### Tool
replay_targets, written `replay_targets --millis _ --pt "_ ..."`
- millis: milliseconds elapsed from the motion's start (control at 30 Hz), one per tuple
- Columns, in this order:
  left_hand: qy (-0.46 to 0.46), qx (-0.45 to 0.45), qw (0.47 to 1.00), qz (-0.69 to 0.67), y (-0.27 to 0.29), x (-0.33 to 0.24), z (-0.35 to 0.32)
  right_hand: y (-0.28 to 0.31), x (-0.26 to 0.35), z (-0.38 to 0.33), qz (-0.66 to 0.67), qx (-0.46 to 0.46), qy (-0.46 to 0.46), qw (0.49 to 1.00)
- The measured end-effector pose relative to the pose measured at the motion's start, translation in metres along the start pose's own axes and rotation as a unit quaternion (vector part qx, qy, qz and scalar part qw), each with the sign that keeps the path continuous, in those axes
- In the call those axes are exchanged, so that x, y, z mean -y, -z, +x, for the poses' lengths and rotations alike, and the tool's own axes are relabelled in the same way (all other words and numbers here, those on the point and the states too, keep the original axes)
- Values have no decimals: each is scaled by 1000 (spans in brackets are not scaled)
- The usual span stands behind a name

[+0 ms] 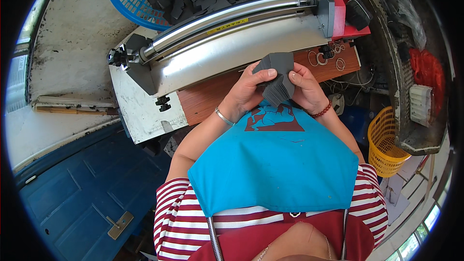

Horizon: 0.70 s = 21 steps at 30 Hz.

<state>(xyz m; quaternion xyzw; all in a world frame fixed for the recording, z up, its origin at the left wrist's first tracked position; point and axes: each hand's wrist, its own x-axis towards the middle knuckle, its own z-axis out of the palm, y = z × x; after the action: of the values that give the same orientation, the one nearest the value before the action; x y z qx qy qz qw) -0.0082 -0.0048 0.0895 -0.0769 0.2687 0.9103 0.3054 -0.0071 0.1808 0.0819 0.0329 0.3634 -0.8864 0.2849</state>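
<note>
Closest to the lens sat the red-and-white striped shirt (174,208), and over it a bright blue apron (275,164) spread across the person's lap, a dark red printed patch near its top edge. Both forearms ran up from there to the middle of the head view.

The left hand (249,92), a silver bangle (224,117) on its wrist, had its fingers curled shut around the left side of a stack of dark grey sheets (279,79), thumb pressed flat on the top sheet. The right hand (305,88), a red bead bracelet (321,111) at the wrist, gripped the stack's right side, fingers closed on it too. The stack was held between both hands, fanned out at its lower end, just above the apron and in front of the machine's edge.

Behind the hands stood a long metal roller machine (232,38) on a wooden board (208,97), with rubber bands (328,60) scattered on the board to the right. Beyond the machine, a blue basket (125,0) was piled with more dark grey pieces. A yellow basket (384,147) sat low on the right, and a blue door panel (87,188) lay lower left.
</note>
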Motion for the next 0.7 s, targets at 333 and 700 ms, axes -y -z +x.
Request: replay_targets --millis 333,700 --pt "-301 -120 761 562 -10 -10 7 -21 -11 9 -356 -108 206 905" --pt "10 -7 1000 6 -7 -28 3 -17 0 26 44 -13 -21 999"
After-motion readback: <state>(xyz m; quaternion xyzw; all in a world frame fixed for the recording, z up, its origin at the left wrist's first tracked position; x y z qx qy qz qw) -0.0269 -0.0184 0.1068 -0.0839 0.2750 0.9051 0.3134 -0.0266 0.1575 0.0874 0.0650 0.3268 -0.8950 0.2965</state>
